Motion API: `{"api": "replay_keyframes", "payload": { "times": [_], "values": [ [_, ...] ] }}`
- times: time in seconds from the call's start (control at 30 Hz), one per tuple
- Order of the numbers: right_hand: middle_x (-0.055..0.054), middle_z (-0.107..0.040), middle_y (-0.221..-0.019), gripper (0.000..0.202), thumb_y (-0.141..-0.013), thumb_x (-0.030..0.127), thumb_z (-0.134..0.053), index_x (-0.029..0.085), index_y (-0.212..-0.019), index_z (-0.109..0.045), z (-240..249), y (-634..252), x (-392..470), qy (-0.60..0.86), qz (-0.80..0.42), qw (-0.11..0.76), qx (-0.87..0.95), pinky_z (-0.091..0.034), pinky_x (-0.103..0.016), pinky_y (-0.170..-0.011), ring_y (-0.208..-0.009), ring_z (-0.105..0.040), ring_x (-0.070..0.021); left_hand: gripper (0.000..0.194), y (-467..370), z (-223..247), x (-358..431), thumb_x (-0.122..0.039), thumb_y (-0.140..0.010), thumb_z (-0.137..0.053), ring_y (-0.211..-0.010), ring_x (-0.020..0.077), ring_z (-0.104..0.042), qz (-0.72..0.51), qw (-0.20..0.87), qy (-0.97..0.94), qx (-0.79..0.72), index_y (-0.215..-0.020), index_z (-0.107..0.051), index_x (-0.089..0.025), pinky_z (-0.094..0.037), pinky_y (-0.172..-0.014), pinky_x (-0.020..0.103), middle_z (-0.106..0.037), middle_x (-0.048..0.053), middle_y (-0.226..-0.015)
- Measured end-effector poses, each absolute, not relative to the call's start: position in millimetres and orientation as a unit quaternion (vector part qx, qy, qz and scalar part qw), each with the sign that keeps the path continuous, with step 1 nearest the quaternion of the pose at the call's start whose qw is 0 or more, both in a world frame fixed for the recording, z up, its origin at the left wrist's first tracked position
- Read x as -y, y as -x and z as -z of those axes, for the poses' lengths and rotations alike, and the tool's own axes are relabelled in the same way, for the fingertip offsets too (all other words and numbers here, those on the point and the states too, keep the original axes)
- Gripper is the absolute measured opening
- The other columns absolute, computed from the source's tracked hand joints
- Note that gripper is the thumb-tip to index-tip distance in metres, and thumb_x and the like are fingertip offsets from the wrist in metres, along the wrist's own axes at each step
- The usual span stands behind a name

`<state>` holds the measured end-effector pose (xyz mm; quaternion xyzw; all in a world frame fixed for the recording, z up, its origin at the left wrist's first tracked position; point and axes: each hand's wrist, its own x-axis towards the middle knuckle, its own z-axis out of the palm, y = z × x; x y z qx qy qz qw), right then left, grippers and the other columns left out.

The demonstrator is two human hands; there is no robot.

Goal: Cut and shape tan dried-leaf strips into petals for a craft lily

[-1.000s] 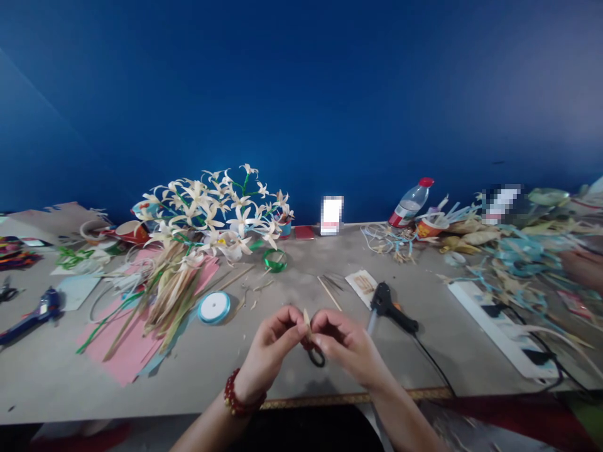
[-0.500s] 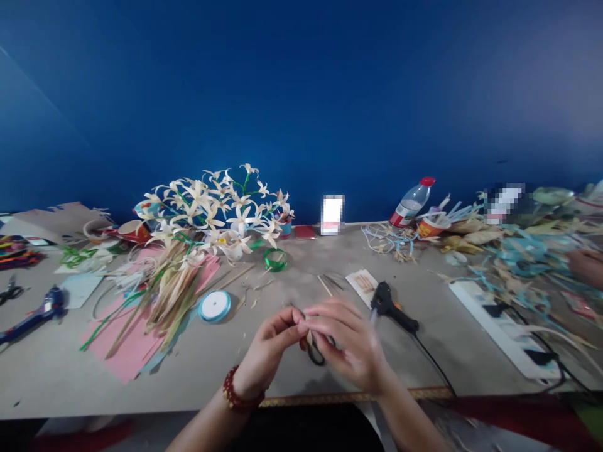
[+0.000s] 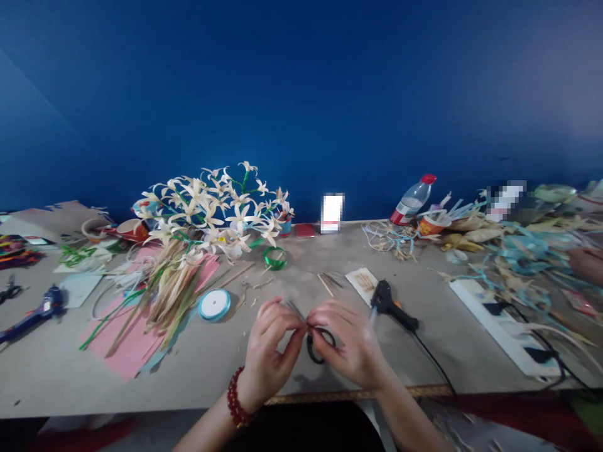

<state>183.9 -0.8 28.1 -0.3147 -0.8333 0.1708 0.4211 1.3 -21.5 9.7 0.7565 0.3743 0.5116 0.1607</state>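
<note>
My left hand [image 3: 276, 339], with a dark red bead bracelet [image 3: 237, 395] at its wrist, pinches thumb against fingers above the near part of the table. My right hand [image 3: 346, 342] pinches at the same spot, its fingertips meeting the left ones. Whatever lies between the fingertips is too small and covered to make out. Beneath the hands rest black-handled scissors [image 3: 321, 345], partly hidden, with blades pointing away. Right of them lies a black glue gun [image 3: 393, 307], its nozzle close to a white patterned card [image 3: 362, 284]. A spool of light blue ribbon [image 3: 215, 305] sits on the left.
White husk-like flowers [image 3: 207, 207] on green stems stand at the back left. Dried strips [image 3: 174, 301] cover pink paper [image 3: 125, 348]. A power strip [image 3: 499, 329], a tilted bottle [image 3: 412, 201] and another person's hand [image 3: 586, 267] are on the right. A blue glue gun [image 3: 35, 317] lies far left.
My left hand has turned more upright, and its fingers now arch above the thumb. My right fingers have drawn back into a pinch, uncovering more of the scissors' handles.
</note>
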Motion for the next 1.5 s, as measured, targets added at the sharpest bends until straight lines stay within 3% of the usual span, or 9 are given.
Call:
{"api": "replay_keyframes", "payload": {
  "times": [0.3,0.47,0.6,0.97,1.1,1.23,1.4,1.5],
  "values": [
    [-0.003,-0.068,-0.08,0.012,-0.086,0.012,-0.055,0.023,-0.086,-0.06,-27.0,-180.4,1.8,0.319,-0.181,0.437,0.821,-0.052,-0.035,-0.075,-0.075,-0.064,-0.0191,0.017,-3.8,-13.9,23.2,-0.005,-0.083,-0.058,-0.071,0.0156,-0.062,-0.525,0.195,-0.727,-0.397,-0.083,-0.056,-0.022,-0.043,-0.101,0.048,-0.065,-0.001,-0.074],
    [-0.002,-0.069,-0.079,0.015,-0.084,0.009,-0.056,0.024,-0.085,-0.059,-26.7,-191.6,-4.1,0.375,-0.13,0.47,0.788,-0.052,-0.039,-0.087,-0.084,-0.067,-0.0213,0.016,-1.5,-12.9,25.6,-0.005,-0.082,-0.059,-0.074,0.0169,-0.062,-0.556,0.228,-0.692,-0.399,-0.083,-0.058,-0.021,-0.045,-0.099,0.047,-0.064,0.0,-0.075],
    [-0.005,-0.071,-0.091,0.02,-0.082,0.01,-0.057,0.024,-0.096,-0.06,-30.9,-193.0,-1.3,0.364,-0.137,0.457,0.8,-0.051,-0.042,-0.093,-0.093,-0.067,-0.0236,0.016,-2.3,-13.0,25.6,-0.005,-0.082,-0.06,-0.076,0.0172,-0.062,-0.553,0.246,-0.684,-0.406,-0.083,-0.059,-0.021,-0.044,-0.099,0.047,-0.064,0.0,-0.075],
    [-0.001,-0.07,-0.079,0.014,-0.085,0.011,-0.056,0.024,-0.085,-0.061,-24.0,-178.3,-0.5,0.34,-0.188,0.455,0.801,-0.05,-0.044,-0.096,-0.076,-0.067,-0.019,0.014,-4.1,-11.7,26.0,-0.007,-0.081,-0.06,-0.068,0.0165,-0.063,-0.578,0.209,-0.678,-0.402,-0.08,-0.059,-0.021,-0.046,-0.097,0.048,-0.066,-0.001,-0.072],
    [-0.003,-0.07,-0.079,0.014,-0.086,0.012,-0.055,0.024,-0.083,-0.061,-25.1,-192.7,-2.8,0.396,-0.147,0.491,0.762,-0.053,-0.04,-0.09,-0.083,-0.068,-0.0215,0.014,-1.5,-10.8,26.1,-0.007,-0.082,-0.06,-0.07,0.0171,-0.062,-0.606,0.211,-0.653,-0.402,-0.082,-0.06,-0.022,-0.047,-0.096,0.049,-0.064,0.0,-0.072],
    [-0.006,-0.071,-0.093,0.017,-0.084,0.015,-0.056,0.023,-0.097,-0.062,-31.9,-187.3,5.1,0.386,-0.182,0.455,0.782,-0.051,-0.042,-0.095,-0.095,-0.067,-0.0243,0.013,-3.5,-10.2,24.7,-0.009,-0.082,-0.061,-0.072,0.0182,-0.063,-0.596,0.22,-0.654,-0.41,-0.08,-0.061,-0.022,-0.047,-0.096,0.048,-0.065,0.0,-0.072],
    [-0.001,-0.068,-0.077,0.014,-0.082,0.01,-0.055,0.024,-0.083,-0.057,-28.7,-170.4,6.0,0.366,-0.199,0.464,0.782,-0.052,-0.041,-0.095,-0.075,-0.066,-0.0188,0.014,-5.3,-7.3,25.0,-0.009,-0.081,-0.062,-0.071,0.0177,-0.064,-0.597,0.222,-0.655,-0.408,-0.081,-0.061,-0.022,-0.047,-0.097,0.049,-0.067,0.0,-0.072],
    [0.0,-0.066,-0.074,0.014,-0.083,0.01,-0.056,0.024,-0.079,-0.056,-21.8,-178.9,-0.2,0.393,-0.171,0.472,0.77,-0.052,-0.042,-0.093,-0.075,-0.064,-0.0194,0.014,-1.1,-5.8,25.3,-0.008,-0.083,-0.06,-0.069,0.0169,-0.062,-0.611,0.217,-0.641,-0.41,-0.082,-0.06,-0.022,-0.046,-0.098,0.05,-0.065,-0.001,-0.072]
  ]
}}
